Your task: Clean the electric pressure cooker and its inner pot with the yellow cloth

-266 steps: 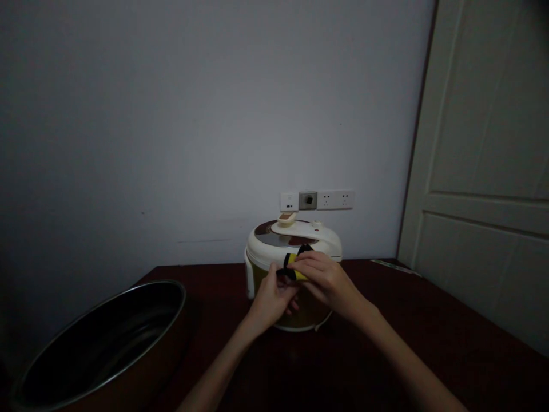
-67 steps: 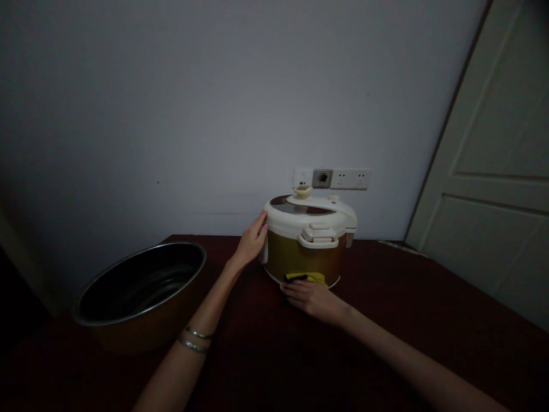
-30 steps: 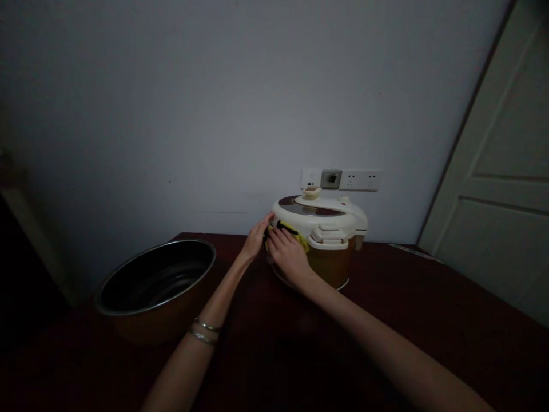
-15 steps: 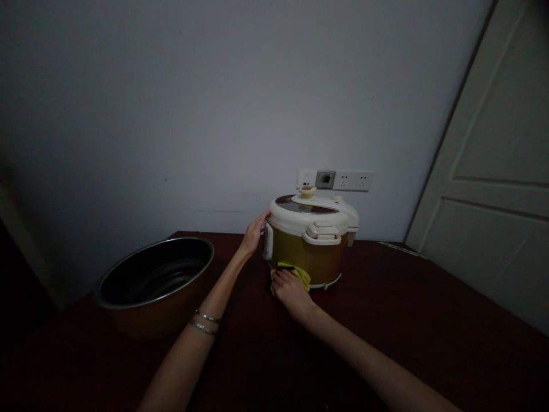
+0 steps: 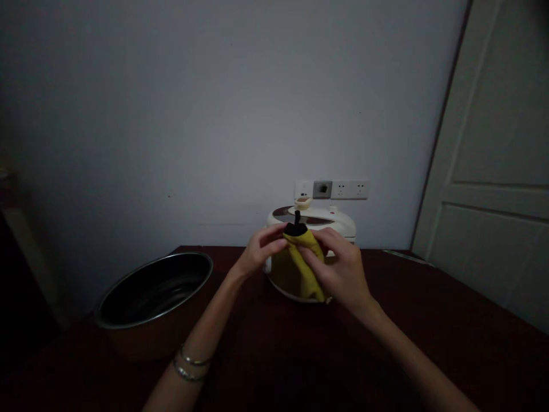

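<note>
Above the dark red worktop [image 5: 274,355], a yellow cloth [image 5: 309,274] was held up before the cooker [image 5: 337,219].
The right hand [image 5: 341,266] pinched it in its fingers. The left hand [image 5: 257,250] had bent fingers by the cloth's black top [image 5: 295,230], but it was too dim to tell if they gripped.

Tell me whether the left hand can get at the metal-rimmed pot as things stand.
Probably yes. The left hand has its fingers at the yellow cloth, but nothing visible stands between it and the near side of the open metal-rimmed pot.
</note>
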Action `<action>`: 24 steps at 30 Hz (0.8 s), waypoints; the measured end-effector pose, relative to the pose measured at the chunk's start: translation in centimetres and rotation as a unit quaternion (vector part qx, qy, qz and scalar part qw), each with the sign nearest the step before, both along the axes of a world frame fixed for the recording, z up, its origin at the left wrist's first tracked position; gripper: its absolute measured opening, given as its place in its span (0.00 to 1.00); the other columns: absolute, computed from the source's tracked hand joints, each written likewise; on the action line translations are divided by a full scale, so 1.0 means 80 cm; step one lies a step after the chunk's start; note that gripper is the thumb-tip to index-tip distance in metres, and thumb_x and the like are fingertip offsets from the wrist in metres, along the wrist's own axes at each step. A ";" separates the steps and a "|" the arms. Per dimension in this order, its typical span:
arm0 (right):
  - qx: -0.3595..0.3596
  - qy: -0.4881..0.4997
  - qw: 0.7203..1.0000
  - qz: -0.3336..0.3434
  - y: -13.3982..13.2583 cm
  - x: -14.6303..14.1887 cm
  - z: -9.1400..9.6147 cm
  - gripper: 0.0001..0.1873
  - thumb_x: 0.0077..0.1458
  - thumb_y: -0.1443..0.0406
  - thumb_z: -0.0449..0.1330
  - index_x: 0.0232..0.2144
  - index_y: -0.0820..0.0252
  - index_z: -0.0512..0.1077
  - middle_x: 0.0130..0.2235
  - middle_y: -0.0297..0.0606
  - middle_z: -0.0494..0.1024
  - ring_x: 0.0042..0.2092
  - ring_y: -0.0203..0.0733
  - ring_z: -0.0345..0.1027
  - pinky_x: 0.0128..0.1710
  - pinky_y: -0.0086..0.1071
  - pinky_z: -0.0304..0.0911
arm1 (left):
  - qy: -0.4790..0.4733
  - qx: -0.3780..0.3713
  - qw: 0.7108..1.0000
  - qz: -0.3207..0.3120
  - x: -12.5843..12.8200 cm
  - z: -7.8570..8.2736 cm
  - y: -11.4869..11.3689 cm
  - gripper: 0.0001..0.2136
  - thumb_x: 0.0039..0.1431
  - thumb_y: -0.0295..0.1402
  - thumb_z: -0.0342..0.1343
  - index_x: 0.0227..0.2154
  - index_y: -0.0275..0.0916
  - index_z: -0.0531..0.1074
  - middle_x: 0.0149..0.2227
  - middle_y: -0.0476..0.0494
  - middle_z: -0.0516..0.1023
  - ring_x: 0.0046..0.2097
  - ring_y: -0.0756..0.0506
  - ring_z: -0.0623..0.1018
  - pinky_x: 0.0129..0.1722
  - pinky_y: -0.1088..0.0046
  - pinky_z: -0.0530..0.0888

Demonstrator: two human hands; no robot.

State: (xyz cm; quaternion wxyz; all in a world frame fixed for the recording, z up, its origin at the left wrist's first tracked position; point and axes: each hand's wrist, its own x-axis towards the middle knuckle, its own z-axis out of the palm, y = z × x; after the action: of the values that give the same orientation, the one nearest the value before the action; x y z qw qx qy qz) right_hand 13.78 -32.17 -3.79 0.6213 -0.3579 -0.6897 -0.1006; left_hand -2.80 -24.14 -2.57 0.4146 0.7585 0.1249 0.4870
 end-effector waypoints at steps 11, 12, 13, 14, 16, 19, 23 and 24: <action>-0.104 0.170 0.971 0.130 0.024 0.042 0.000 0.18 0.53 0.61 0.58 0.46 0.62 0.72 0.39 0.43 0.78 0.37 0.41 0.74 0.35 0.37 0.73 | -0.032 0.038 0.962 0.268 -0.014 0.013 0.014 0.18 0.46 0.36 0.61 0.41 0.36 0.70 0.40 0.41 0.77 0.41 0.42 0.76 0.43 0.64 0.73; -0.086 0.172 0.975 0.111 0.020 0.052 0.006 0.17 0.53 0.61 0.58 0.45 0.61 0.72 0.39 0.43 0.78 0.36 0.40 0.74 0.35 0.37 0.73 | -0.050 0.086 0.934 0.343 -0.022 0.014 0.022 0.17 0.47 0.35 0.61 0.41 0.36 0.70 0.40 0.42 0.76 0.42 0.42 0.75 0.44 0.64 0.72; -0.066 0.177 0.978 0.091 0.016 0.063 0.011 0.16 0.53 0.62 0.58 0.44 0.61 0.72 0.38 0.42 0.78 0.36 0.40 0.74 0.34 0.36 0.73 | -0.050 0.132 0.901 0.409 -0.028 0.014 0.032 0.16 0.47 0.33 0.60 0.40 0.37 0.69 0.41 0.42 0.75 0.44 0.42 0.74 0.46 0.64 0.70; -0.050 0.185 0.979 0.073 0.012 0.073 0.017 0.16 0.53 0.62 0.58 0.44 0.61 0.73 0.37 0.42 0.78 0.34 0.39 0.74 0.33 0.36 0.73 | -0.037 0.170 0.871 0.459 -0.031 0.009 0.042 0.15 0.47 0.31 0.59 0.40 0.39 0.69 0.42 0.43 0.74 0.46 0.42 0.73 0.49 0.63 0.69; -0.029 0.204 0.977 0.045 0.006 0.091 0.025 0.14 0.53 0.63 0.57 0.42 0.62 0.73 0.35 0.41 0.78 0.32 0.38 0.73 0.31 0.35 0.74 | 0.004 0.216 0.841 0.496 -0.029 -0.009 0.062 0.15 0.48 0.26 0.56 0.42 0.40 0.69 0.43 0.42 0.72 0.48 0.41 0.71 0.51 0.60 0.66; -0.017 0.219 0.975 0.021 0.003 0.109 0.029 0.12 0.53 0.64 0.58 0.40 0.63 0.74 0.34 0.40 0.78 0.30 0.37 0.73 0.29 0.33 0.73 | 0.055 0.249 0.852 0.458 -0.009 -0.053 0.081 0.20 0.51 0.23 0.52 0.47 0.42 0.68 0.46 0.41 0.70 0.50 0.42 0.70 0.52 0.59 0.66; 0.012 0.240 0.971 -0.001 0.004 0.120 0.028 0.10 0.53 0.66 0.56 0.37 0.62 0.74 0.31 0.38 0.78 0.27 0.35 0.71 0.27 0.32 0.72 | 0.051 0.307 0.839 0.446 0.018 -0.099 0.071 0.21 0.55 0.24 0.50 0.52 0.45 0.67 0.51 0.39 0.67 0.53 0.41 0.67 0.53 0.58 0.66; 0.021 0.243 0.970 -0.005 0.004 0.121 0.027 0.10 0.53 0.66 0.56 0.36 0.62 0.74 0.30 0.38 0.78 0.26 0.35 0.71 0.26 0.31 0.72 | 0.056 0.329 0.835 0.437 0.022 -0.103 0.064 0.21 0.55 0.25 0.51 0.52 0.46 0.68 0.51 0.39 0.66 0.53 0.41 0.67 0.53 0.57 0.66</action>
State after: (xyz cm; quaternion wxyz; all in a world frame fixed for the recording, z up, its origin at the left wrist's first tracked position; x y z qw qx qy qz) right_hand 23.45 -31.85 -1.59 0.7771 -0.3619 -0.5142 -0.0286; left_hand -1.05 -19.04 -10.84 -0.1232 0.7427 0.2991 0.5863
